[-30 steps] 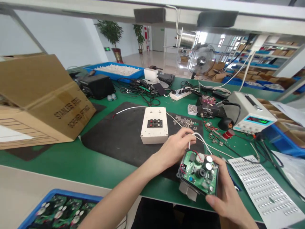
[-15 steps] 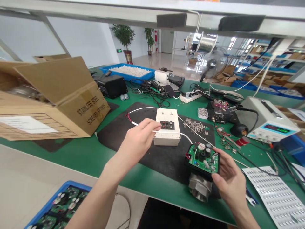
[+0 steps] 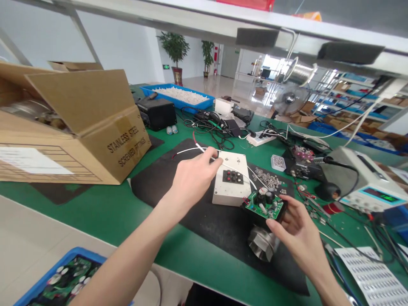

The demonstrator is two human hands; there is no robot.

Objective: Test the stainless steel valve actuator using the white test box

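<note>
Currently, your two hands are apart from each other, each closed on part of the work. Your left hand (image 3: 195, 173), at the center of the frame, pinches the white cable (image 3: 201, 148) between thumb and fingers; its red end (image 3: 194, 137) projects beyond the fingertips toward the upper left. From your grip, the cable passes over the control box (image 3: 231, 196) to the circuit board (image 3: 262, 207), right of center. Your right hand (image 3: 299, 231) clamps the black housing (image 3: 259, 219) that carries the board, with the thumb on the near side. The metal fitting (image 3: 262, 243) is directly below the housing, over the black mat (image 3: 207, 225). The control box rests on the mat, just beside the housing. Note the cardboard box (image 3: 102, 123) at the left of the frame, the power supply (image 3: 358, 178) at the right, and the blue tray (image 3: 35, 293) of circuit boards at the lower left.
</note>
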